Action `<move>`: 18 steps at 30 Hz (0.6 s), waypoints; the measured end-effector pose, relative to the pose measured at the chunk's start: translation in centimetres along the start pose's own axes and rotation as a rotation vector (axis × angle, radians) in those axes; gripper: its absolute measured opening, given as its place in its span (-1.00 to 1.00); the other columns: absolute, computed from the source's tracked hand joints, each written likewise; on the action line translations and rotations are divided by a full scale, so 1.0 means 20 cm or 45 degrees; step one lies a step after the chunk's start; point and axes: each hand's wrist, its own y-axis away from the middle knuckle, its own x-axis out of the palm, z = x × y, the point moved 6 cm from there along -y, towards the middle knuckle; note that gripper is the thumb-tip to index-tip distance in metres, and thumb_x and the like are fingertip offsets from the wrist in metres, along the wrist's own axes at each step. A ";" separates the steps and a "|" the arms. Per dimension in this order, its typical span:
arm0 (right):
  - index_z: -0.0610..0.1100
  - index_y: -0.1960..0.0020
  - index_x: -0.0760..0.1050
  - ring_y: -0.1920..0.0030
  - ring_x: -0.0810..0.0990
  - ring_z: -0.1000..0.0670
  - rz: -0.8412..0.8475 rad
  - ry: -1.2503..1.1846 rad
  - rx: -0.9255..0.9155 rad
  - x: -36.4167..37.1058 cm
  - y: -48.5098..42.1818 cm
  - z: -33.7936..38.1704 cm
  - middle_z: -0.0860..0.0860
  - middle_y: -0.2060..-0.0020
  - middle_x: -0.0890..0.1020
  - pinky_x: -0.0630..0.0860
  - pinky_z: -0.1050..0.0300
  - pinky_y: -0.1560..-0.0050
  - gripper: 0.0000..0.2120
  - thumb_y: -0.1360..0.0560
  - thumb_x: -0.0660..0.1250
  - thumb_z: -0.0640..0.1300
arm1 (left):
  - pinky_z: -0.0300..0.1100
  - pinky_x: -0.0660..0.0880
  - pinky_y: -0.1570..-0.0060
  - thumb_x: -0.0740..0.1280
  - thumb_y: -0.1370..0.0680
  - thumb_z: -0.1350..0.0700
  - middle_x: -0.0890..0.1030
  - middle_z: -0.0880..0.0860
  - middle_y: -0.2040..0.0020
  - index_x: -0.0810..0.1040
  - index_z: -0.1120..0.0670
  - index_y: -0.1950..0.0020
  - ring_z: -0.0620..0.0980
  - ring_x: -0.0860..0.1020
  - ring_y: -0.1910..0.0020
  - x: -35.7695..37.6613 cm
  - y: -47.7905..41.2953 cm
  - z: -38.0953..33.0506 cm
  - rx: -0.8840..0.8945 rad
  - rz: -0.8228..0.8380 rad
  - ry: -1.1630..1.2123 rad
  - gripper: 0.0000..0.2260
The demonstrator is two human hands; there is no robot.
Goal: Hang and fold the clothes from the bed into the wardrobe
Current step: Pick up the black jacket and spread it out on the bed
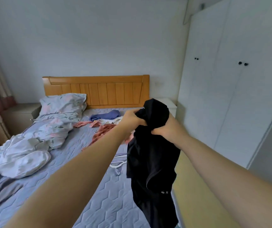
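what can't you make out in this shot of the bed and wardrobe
Head view, the only one:
- Type of the black cloth garment: bunched in the left hand and right hand.
- Its small white print: too small to read.
- Inside of the tall white wardrobe: doors shut.
- White hangers on the blue quilted bed: partly behind the garment.

A crumpled black garment hangs above the blue bed, white wardrobe doors closed.
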 end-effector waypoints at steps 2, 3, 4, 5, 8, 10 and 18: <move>0.04 -0.21 0.36 0.07 0.46 0.20 -0.012 0.019 0.034 -0.24 -0.10 -0.14 0.22 0.07 0.49 0.31 0.47 0.23 -0.37 -0.25 0.51 -0.32 | -0.20 0.59 0.13 0.42 -0.37 0.40 0.65 0.04 0.13 0.57 0.02 0.13 -0.08 0.62 0.17 0.23 -0.19 -0.04 0.011 0.044 -0.006 -0.72; 0.00 -0.23 0.39 0.06 0.47 0.17 -0.014 0.019 0.054 -0.37 -0.14 -0.22 0.20 0.07 0.49 0.33 0.47 0.23 -0.38 -0.26 0.51 -0.32 | -0.19 0.59 0.12 0.43 -0.37 0.39 0.65 0.04 0.10 0.56 0.00 0.12 -0.08 0.61 0.15 0.35 -0.28 -0.05 0.010 0.069 -0.017 -0.71; -0.03 -0.27 0.40 0.03 0.48 0.13 -0.011 0.016 0.074 -0.48 -0.18 -0.31 0.18 0.06 0.50 0.34 0.46 0.20 -0.36 -0.26 0.51 -0.31 | -0.23 0.60 0.16 0.44 -0.37 0.38 0.65 0.01 0.12 0.56 -0.02 0.12 -0.11 0.62 0.16 0.47 -0.37 -0.07 0.008 0.094 -0.015 -0.70; -0.05 -0.31 0.39 -0.01 0.49 0.10 0.002 0.008 0.095 -0.58 -0.22 -0.39 0.16 0.03 0.51 0.36 0.42 0.16 -0.32 -0.25 0.52 -0.30 | -0.29 0.58 0.24 0.45 -0.37 0.38 0.66 -0.05 0.17 0.56 -0.04 0.13 -0.16 0.63 0.21 0.57 -0.44 -0.07 0.011 0.123 -0.009 -0.69; -0.02 -0.37 0.34 -0.12 0.50 0.04 0.054 -0.021 0.102 -0.90 -0.34 -0.64 0.10 -0.10 0.53 0.42 0.21 -0.05 -0.22 -0.23 0.54 -0.30 | -0.41 0.50 0.36 0.48 -0.34 0.37 0.68 -0.16 0.25 0.58 -0.07 0.12 -0.26 0.63 0.27 0.90 -0.67 -0.07 0.016 0.173 0.027 -0.66; 0.01 -0.33 0.37 -0.13 0.51 0.03 0.076 -0.051 0.109 -1.14 -0.41 -0.85 0.11 -0.11 0.55 0.44 0.15 -0.11 -0.26 -0.22 0.53 -0.30 | -0.42 0.50 0.34 0.50 -0.33 0.36 0.68 -0.15 0.22 0.59 -0.07 0.12 -0.25 0.64 0.24 1.17 -0.83 -0.04 0.010 0.177 0.031 -0.66; -0.03 -0.19 0.47 -0.09 0.56 -0.03 0.183 -0.052 0.228 -1.96 -0.70 -1.54 0.04 -0.05 0.60 0.50 -0.03 -0.18 -0.45 -0.25 0.53 -0.24 | -0.34 0.55 0.19 0.40 -0.44 0.37 0.69 -0.09 0.06 0.55 0.02 -0.09 -0.14 0.65 0.05 2.07 -1.35 0.03 -0.184 0.388 0.247 -0.67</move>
